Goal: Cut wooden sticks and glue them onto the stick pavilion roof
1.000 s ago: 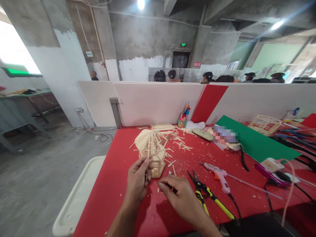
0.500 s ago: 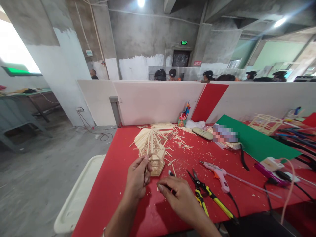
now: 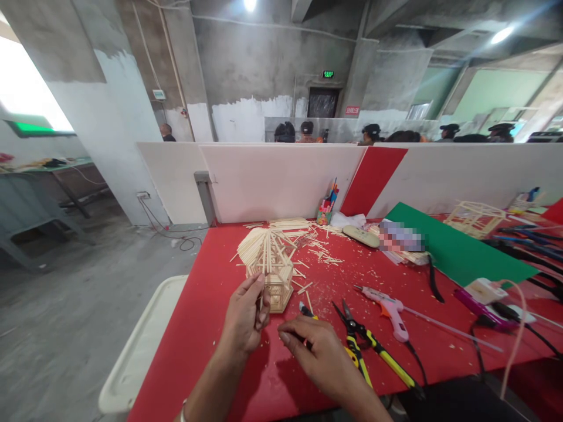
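My left hand (image 3: 247,313) is raised in front of a small model house (image 3: 278,287) built of pale wooden sticks, its fingertips overlapping the model's near left side. Thumb and forefinger are pinched together; whatever is between them cannot be made out. Lower and to the right, my right hand (image 3: 319,350) is curled with thumb against forefinger, and what it may hold is too small to tell. Just beyond its knuckles lies a tool with a grey tip and yellow body (image 3: 308,310), partly hidden. The model's roof sticks (image 3: 267,252) fan out from a peak.
Black-and-yellow pliers (image 3: 373,346) and a pink glue gun (image 3: 391,310) lie to the right on the red table (image 3: 197,328). Loose sticks (image 3: 323,253) are scattered behind. A pen cup (image 3: 324,214) stands by the white partition (image 3: 281,181). A green board (image 3: 457,246) lies farther right.
My right hand has shifted slightly left and down, so more of the yellow-bodied tool behind it shows. My left hand keeps its pinch, almost still.
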A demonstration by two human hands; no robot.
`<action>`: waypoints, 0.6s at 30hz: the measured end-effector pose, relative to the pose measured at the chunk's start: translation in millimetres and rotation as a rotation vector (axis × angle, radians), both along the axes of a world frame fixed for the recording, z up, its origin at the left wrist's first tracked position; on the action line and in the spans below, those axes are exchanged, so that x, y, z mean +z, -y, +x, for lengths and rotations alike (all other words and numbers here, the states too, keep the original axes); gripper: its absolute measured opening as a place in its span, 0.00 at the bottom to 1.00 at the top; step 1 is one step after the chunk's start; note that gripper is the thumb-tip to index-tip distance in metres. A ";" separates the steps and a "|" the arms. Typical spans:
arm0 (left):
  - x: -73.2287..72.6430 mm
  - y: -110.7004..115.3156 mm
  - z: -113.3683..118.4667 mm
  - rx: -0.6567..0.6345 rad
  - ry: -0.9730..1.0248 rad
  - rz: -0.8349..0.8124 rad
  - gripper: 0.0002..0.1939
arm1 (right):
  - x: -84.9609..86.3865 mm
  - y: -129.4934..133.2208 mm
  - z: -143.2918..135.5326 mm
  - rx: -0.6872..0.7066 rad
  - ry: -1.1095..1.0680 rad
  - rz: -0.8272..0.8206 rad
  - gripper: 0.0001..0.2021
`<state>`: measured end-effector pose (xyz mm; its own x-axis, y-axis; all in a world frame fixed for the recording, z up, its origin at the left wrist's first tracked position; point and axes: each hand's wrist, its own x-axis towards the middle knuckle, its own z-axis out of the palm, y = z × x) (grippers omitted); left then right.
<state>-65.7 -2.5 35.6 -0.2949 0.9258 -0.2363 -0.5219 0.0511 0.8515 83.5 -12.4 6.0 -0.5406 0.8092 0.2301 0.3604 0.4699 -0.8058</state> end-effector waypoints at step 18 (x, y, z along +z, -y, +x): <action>-0.9 -0.8 1.1 -0.028 0.028 0.028 0.19 | -3.1 2.0 1.4 0.004 0.049 -0.039 0.12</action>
